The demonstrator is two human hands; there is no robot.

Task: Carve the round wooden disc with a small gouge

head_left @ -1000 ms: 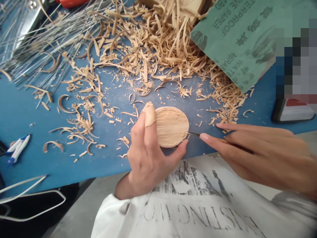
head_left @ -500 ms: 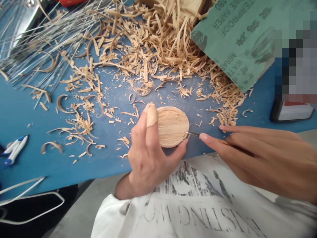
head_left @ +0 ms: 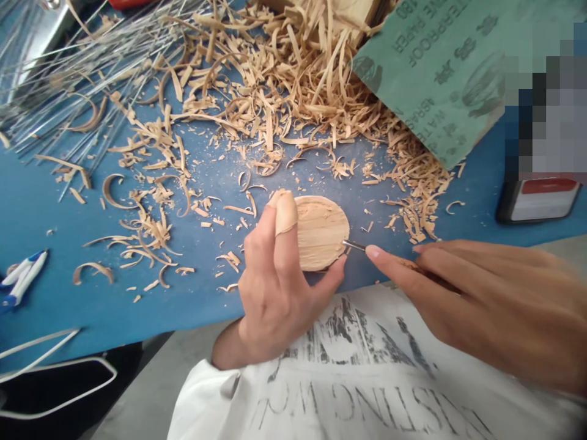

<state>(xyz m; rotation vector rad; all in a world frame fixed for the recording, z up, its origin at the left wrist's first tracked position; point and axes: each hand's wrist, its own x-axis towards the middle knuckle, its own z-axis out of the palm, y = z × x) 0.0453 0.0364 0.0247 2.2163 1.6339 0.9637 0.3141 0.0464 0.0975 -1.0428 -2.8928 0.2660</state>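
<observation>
An oval piece of pale wood [head_left: 322, 235] lies on the blue table, its face marked with shallow carving cuts. My left hand [head_left: 279, 269] grips it, fingers over its left side and thumb at its lower right edge. A tan wrap or bandage covers one fingertip of that hand. In my right hand [head_left: 468, 287] is a carving tool [head_left: 355, 245] with a thin metal shaft, the index finger stretched along it. Its tip touches the wood's right edge. Most of the handle is hidden under my fingers.
Curled wood shavings [head_left: 293, 91] heap up behind the wood and scatter leftward. Thin metal rods [head_left: 105, 79] lie at the upper left. A green sandpaper sheet [head_left: 431, 79] covers shavings at the upper right. A dark-edged device [head_left: 539, 198] lies at right, pens [head_left: 25, 278] at far left.
My right hand has shifted slightly down and left, with the tool tip a little further left at the wood's edge. My left hand's fingers have moved slightly right over the wood.
</observation>
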